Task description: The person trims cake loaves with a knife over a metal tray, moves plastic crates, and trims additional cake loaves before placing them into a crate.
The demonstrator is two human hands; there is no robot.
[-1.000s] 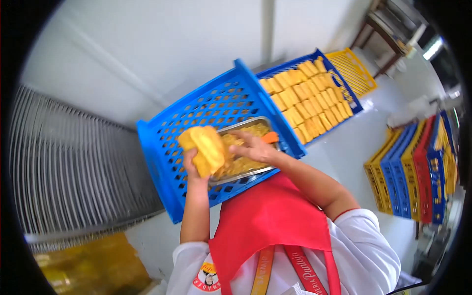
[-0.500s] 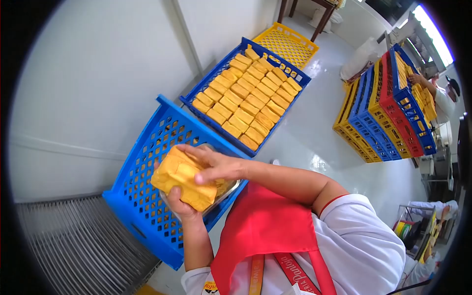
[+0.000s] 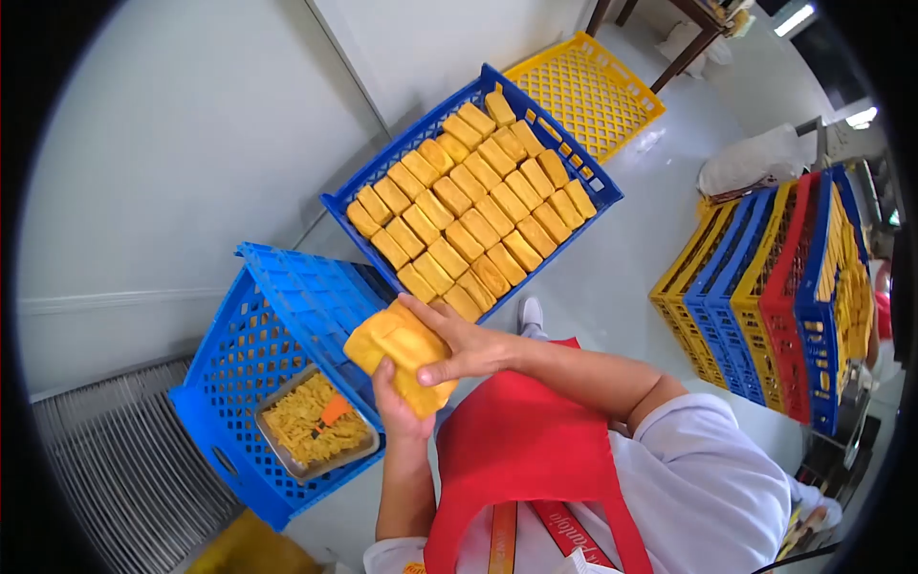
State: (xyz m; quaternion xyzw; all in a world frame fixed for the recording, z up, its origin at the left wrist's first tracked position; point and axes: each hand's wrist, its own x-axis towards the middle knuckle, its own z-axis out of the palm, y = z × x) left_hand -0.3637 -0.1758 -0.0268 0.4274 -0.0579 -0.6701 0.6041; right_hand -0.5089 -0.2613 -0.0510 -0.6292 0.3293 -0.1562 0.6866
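Note:
Both hands are around a yellow bread piece (image 3: 400, 346) in front of the red apron. My left hand (image 3: 404, 407) grips it from below, thumb up along its side. My right hand (image 3: 469, 344) lies over its upper right side, thumb pressed on it. To the lower left, a metal tray (image 3: 368, 444) of yellow shreds (image 3: 301, 421), with an orange-handled tool (image 3: 335, 409) in it, sits on the light blue crate (image 3: 215, 383). Beyond my hands is a dark blue crate (image 3: 339, 203) filled with rows of yellow bread pieces (image 3: 469, 182).
A yellow crate (image 3: 583, 81) lies behind the dark blue one. Stacked coloured crates (image 3: 755, 297) stand at the right, a person's arm partly visible behind them. Metal racks (image 3: 124, 469) are at the lower left, beside a white wall (image 3: 172, 172).
The view has turned toward the dark blue crate. The held bread has moved away from above the metal tray, which now shows fully. My right hand has come onto the bread.

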